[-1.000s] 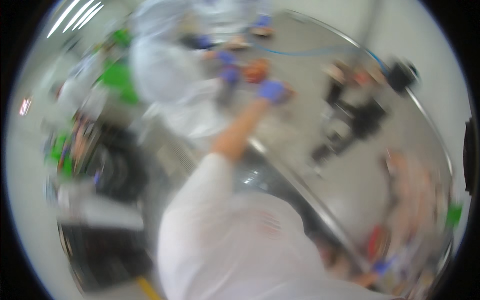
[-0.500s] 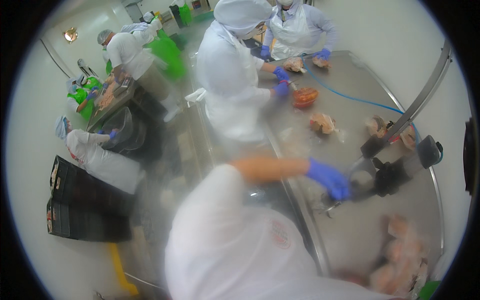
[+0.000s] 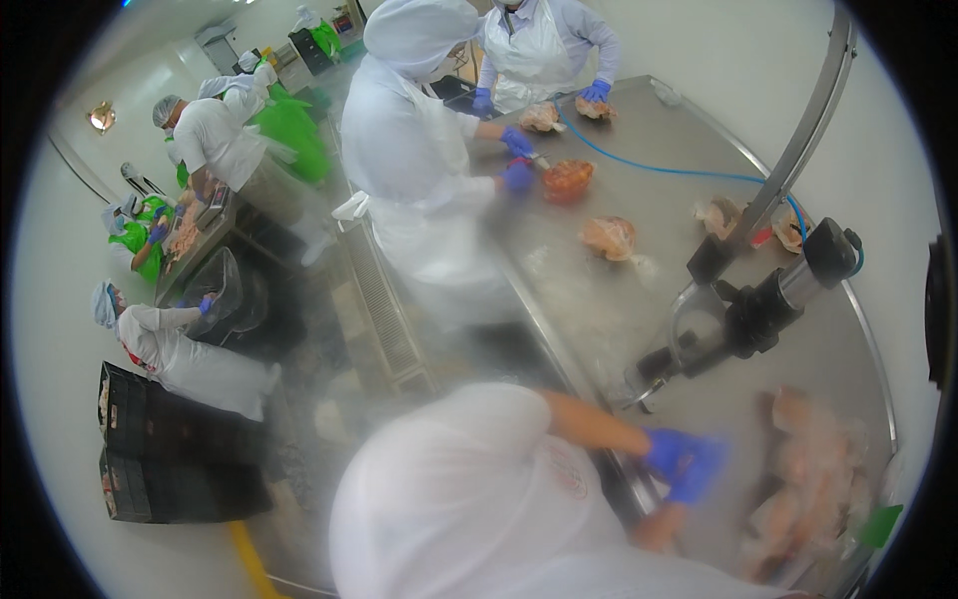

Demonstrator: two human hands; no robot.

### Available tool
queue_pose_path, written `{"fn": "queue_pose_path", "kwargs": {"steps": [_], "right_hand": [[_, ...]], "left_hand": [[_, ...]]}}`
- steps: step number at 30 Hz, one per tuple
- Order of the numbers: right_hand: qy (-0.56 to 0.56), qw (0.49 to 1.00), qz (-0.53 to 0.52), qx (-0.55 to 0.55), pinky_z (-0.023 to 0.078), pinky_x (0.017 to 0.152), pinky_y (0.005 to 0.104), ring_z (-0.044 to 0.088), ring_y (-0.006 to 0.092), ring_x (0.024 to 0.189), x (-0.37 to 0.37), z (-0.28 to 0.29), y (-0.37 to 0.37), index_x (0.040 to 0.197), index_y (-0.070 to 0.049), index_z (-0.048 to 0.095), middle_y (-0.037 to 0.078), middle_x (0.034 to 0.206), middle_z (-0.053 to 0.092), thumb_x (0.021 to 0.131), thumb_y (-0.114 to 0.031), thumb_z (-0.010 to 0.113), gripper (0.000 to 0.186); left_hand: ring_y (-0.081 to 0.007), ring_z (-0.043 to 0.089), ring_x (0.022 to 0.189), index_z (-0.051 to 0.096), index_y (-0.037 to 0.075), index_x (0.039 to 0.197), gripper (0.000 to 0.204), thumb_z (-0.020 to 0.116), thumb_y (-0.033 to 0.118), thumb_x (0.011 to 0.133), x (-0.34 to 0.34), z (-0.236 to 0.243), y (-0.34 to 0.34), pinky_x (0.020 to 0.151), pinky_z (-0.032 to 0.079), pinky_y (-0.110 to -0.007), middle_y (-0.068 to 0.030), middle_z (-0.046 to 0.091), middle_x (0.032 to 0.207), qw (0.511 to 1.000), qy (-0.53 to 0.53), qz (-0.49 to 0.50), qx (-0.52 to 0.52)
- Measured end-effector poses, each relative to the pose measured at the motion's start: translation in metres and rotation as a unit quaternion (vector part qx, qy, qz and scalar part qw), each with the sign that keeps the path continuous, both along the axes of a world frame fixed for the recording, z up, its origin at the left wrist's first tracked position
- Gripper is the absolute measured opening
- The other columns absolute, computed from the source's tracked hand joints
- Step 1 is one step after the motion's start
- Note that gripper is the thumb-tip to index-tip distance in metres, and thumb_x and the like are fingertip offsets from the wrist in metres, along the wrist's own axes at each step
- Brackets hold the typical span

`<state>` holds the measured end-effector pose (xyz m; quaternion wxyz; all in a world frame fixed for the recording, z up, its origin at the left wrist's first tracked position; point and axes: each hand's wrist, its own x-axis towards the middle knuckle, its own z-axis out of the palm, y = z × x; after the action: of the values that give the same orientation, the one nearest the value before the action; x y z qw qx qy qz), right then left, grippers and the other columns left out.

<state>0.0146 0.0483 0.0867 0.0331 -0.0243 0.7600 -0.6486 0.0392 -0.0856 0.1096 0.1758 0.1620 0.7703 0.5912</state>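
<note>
In the head view, the left hand (image 3: 672,451) is the main change. A second ago it reaches far up the table (image 3: 559,290), towards the co-worker's place; half a second ago it is beside the thin metal tip of the black machine (image 3: 753,324). Now it is down at the lower right of the frame, and the right hand (image 3: 691,489), out of sight half a second ago, is back in view against it. For the work, this means both hands seem to be engaged together, while the pale bagged piece (image 3: 607,238) at the upper middle of the frame lies free of them.

The left forearm (image 3: 599,424) slants down to the right from the white sleeve (image 3: 449,479); the right forearm (image 3: 661,527) rises from below, over the table's near edge. The two blue gloves overlap, just below the machine's tip. Motion blurs them, so I cannot tell whether the fingers are spread or closed on something, nor whether anything is held.

The nearest meat is the pile of bagged meat (image 3: 803,479) at the lower right of the frame, to the right of the gloves and apart from them. A green object (image 3: 881,526) is at the pile's right side. At the upper middle of the frame, the co-worker's gloved hands (image 3: 517,178) are just left of a red bagged piece (image 3: 567,182).
</note>
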Motion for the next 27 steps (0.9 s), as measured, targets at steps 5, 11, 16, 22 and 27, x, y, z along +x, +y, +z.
{"fn": "queue_pose_path", "kwargs": {"steps": [5,11,16,22,27], "right_hand": [[0.202,0.969,-0.108,0.097,0.038,0.090,0.0339,0.049,0.0214,0.100,0.009,0.048,0.011,0.131,-0.004,0.038,0.012,0.114,0.051,0.083,-0.011,0.055,0.051],[-0.037,0.999,0.018,-0.032,0.040,0.085,0.0320,0.050,0.0176,0.094,-0.014,-0.089,0.100,0.120,0.002,0.046,0.007,0.107,0.053,0.087,-0.016,0.052,0.038],[-0.181,0.974,0.065,-0.123,0.042,0.067,0.0277,0.047,0.0106,0.076,-0.030,-0.081,0.076,0.088,-0.003,0.055,-0.001,0.083,0.051,0.090,-0.022,0.050,0.020],[-0.097,0.956,-0.156,-0.230,0.039,0.061,0.0260,0.041,0.0088,0.067,-0.027,-0.110,0.064,0.072,-0.012,0.047,-0.003,0.072,0.042,0.091,-0.032,0.049,0.028],[-0.172,0.886,-0.218,-0.371,0.042,0.064,0.0323,0.044,0.0141,0.070,-0.020,-0.163,0.088,0.073,-0.013,0.047,-0.001,0.073,0.044,0.091,-0.039,0.042,0.032]], "left_hand": [[-0.0297,0.061,0.088,0.063,0.007,0.095,0.055,0.078,0.038,0.052,-0.044,-0.077,-0.013,0.075,0.047,-0.037,-0.0147,0.065,0.090,0.994,-0.101,-0.039,0.019],[-0.0263,0.062,0.086,0.062,0.008,0.095,0.053,0.078,0.036,0.053,-0.064,-0.086,-0.006,0.075,0.047,-0.036,-0.0116,0.065,0.088,0.991,-0.069,-0.096,0.057],[-0.0274,0.060,0.089,0.053,0.006,0.111,0.070,0.079,0.035,0.053,-0.052,-0.107,0.007,0.079,0.046,-0.035,-0.0143,0.062,0.098,0.999,0.025,-0.017,0.016],[-0.0292,0.059,0.096,0.041,0.005,0.125,0.089,0.079,0.039,0.052,-0.044,-0.085,0.002,0.083,0.046,-0.035,-0.0174,0.058,0.108,0.997,0.008,0.076,0.008],[-0.0231,0.061,0.092,0.044,0.007,0.125,0.081,0.075,0.042,0.059,-0.049,-0.056,-0.001,0.081,0.048,-0.035,-0.0146,0.062,0.102,0.997,-0.070,0.023,-0.005]]}}
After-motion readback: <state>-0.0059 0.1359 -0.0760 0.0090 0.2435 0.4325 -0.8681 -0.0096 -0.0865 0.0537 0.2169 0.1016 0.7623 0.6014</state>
